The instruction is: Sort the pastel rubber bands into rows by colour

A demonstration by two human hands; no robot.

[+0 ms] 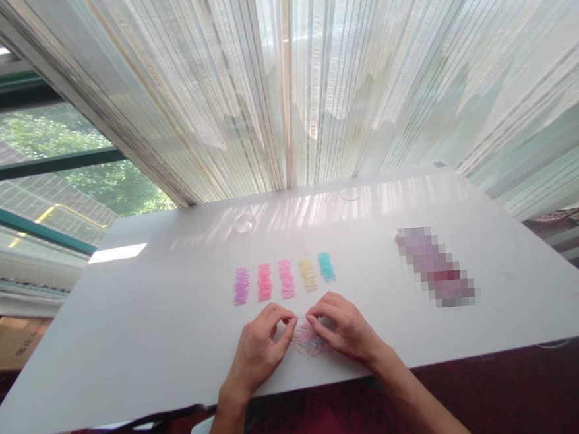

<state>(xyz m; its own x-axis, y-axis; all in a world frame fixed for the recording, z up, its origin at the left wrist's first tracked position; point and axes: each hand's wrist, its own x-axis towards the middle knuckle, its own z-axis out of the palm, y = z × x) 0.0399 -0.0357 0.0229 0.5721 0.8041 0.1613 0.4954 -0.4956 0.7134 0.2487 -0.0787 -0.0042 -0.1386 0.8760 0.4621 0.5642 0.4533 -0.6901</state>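
Observation:
A loose pile of small, thin, mixed-colour pieces (307,340) lies on the white table close to its front edge; their exact kind is too small to make out. My left hand (263,344) is at the pile's left side, thumb and index finger pinched together. From the right, my right hand (344,329) pinches in the same way over the pile, its fingertips close to the left ones. Whatever either pinch holds cannot be made out. Just beyond the hands, similar pieces lie in neat columns by colour: purple (241,286), coral (264,282), pink (286,279), yellow (307,273) and teal (327,267).
Two clear round dishes or lids, one left (244,224) and one right (350,193), lie towards the back of the white table (180,357). A blurred-out oblong item (434,267) is at right. Sheer curtains (309,77) hang behind; a white power strip (202,429) is below the front edge.

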